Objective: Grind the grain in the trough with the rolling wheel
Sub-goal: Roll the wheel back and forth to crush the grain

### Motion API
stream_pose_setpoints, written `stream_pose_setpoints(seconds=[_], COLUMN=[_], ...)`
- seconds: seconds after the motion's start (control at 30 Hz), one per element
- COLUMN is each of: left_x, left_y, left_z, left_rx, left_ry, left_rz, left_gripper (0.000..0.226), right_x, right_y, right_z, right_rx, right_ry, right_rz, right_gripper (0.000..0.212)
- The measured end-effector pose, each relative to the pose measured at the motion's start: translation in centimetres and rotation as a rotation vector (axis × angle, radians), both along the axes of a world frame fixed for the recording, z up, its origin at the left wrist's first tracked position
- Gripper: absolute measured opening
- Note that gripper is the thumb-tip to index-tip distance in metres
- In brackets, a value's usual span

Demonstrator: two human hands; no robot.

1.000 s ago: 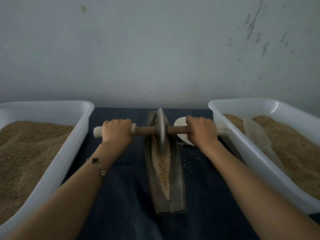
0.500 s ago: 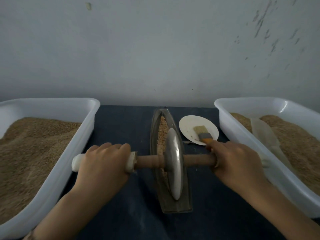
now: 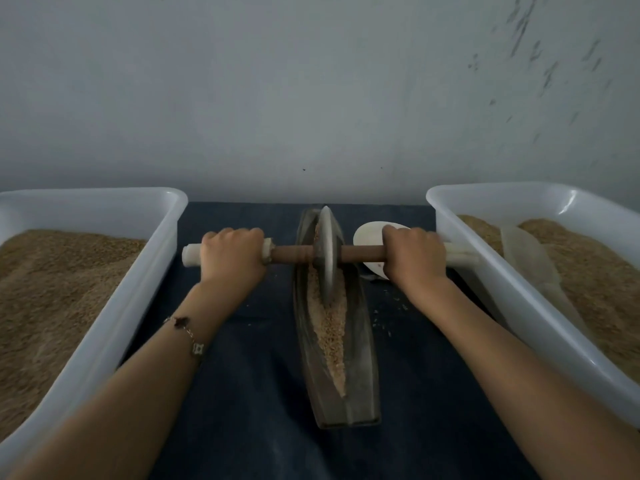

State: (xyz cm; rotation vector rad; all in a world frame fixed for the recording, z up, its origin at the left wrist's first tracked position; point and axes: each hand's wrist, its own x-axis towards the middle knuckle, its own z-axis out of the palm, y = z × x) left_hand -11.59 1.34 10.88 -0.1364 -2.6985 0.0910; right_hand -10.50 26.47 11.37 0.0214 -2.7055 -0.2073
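Observation:
A narrow boat-shaped metal trough (image 3: 363,382) lies lengthwise on the dark cloth, with crushed grain (image 3: 332,334) along its groove. The metal rolling wheel (image 3: 326,251) stands upright at the trough's far end, on a wooden axle (image 3: 294,254) with white end handles. My left hand (image 3: 232,258) grips the left handle. My right hand (image 3: 414,258) grips the right handle. Both arms are stretched forward.
A white tub (image 3: 145,289) of grain stands at the left. Another white tub (image 3: 485,271) at the right holds grain and a pale scoop (image 3: 530,258). A small white dish (image 3: 369,233) sits behind my right hand. The wall is just beyond the trough. Loose grains dot the cloth.
Half a second ago the wheel was at the trough's near end with my hands pulled back. Both hands have pushed it forward to the far end, uncovering the grain in the near groove.

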Motion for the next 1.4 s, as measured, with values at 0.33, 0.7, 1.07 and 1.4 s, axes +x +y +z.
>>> stream_pose_setpoints(seconds=[0.33,0.7,1.07,1.4], left_x=[6.9,11.4,2.0,6.9], left_y=[-2.1,-2.2,-0.2,0.1], left_z=[-0.6,0.5,-0.6,0.8], left_rx=[-0.006,0.024,0.003,-0.08], left_ry=[-0.024,0.015,0.06,0.021], left_rz=[-0.17,-0.326,-0.04,-0.074], left_gripper=[0.024,0.053,0.027,0.026], right_x=[6.0,10.1,-0.3,5.3], right_y=[1.3,1.3,0.5,1.3], right_z=[1.9,2.5,-0.1,-0.4], right_rx=[-0.039,0.01,-0.03,-0.094], right_ry=[-0.12,-0.022,-0.045,-0.046], right_rz=[0.238,0.32,0.102,0.161], right_gripper=[0.012,0.036,0.014,0.01])
